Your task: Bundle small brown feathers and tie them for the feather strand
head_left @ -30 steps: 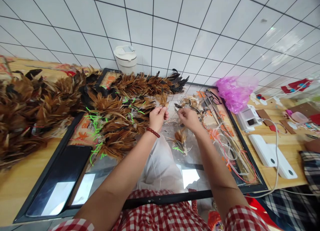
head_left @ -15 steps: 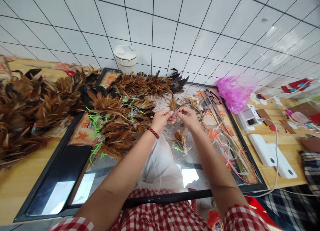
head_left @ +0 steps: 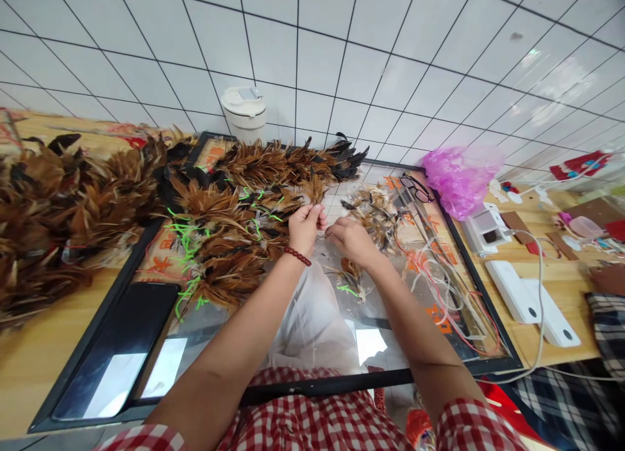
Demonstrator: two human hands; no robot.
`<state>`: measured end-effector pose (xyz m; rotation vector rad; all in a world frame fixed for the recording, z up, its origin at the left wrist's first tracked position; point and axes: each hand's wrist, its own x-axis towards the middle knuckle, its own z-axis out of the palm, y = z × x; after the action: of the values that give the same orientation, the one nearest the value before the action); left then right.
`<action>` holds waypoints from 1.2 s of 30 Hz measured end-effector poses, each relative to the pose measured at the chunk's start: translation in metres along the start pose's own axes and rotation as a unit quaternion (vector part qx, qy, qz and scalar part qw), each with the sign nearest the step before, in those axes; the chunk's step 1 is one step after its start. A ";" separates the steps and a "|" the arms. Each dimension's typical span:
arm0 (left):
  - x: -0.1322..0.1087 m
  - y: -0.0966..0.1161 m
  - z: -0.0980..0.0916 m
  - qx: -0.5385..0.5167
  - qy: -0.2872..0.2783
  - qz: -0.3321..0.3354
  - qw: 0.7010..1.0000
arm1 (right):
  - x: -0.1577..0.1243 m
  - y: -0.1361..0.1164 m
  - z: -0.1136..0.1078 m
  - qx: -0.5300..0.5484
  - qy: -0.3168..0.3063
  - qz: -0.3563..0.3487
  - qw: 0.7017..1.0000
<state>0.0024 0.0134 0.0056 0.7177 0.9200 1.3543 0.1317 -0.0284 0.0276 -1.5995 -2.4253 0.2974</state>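
Observation:
My left hand [head_left: 305, 228], with a dark red bead bracelet at its wrist, pinches a small brown feather bunch [head_left: 315, 189] by its base, tips pointing up and away. Close by on the right, my right hand [head_left: 350, 240] has its fingers curled together; what they may hold is too small or hidden. Beneath that wrist lies another little feather bundle [head_left: 352, 275] tied with green string. Loose feathers [head_left: 375, 210] are heaped beyond my right hand. To the left, brown feather bunches with green ties [head_left: 224, 269] cover the glass-topped board.
A long feather strip [head_left: 278, 164] lies at the back before a white lidded container [head_left: 245, 112]. A phone [head_left: 117, 350] rests at left front. On the right are eyeglasses [head_left: 416, 189], tangled cords [head_left: 437, 282], a purple plastic bag [head_left: 459, 181] and white devices [head_left: 532, 304].
My left hand has turned and shifted slightly left with the feather bunch. My right hand has come apart from it and moved a little lower.

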 end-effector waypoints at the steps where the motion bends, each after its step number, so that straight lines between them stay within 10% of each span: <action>1: 0.000 0.000 0.000 0.000 -0.001 -0.001 1.000 | 0.001 -0.001 0.000 -0.008 -0.004 0.001 1.000; 21: -0.009 -0.006 0.004 0.183 -0.148 -0.080 0.969 | 0.000 0.006 -0.019 -0.151 0.097 0.042 0.983; 25: -0.010 -0.004 0.005 0.152 -0.108 -0.057 0.981 | -0.007 0.022 -0.036 -0.140 0.127 0.090 0.978; 36: -0.008 -0.009 0.006 0.112 -0.065 -0.049 0.990 | -0.012 0.032 -0.032 -0.086 -0.101 0.069 0.989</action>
<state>0.0120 0.0047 0.0016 0.9102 0.9988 1.1145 0.1737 -0.0258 0.0485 -1.9006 -2.5541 0.2938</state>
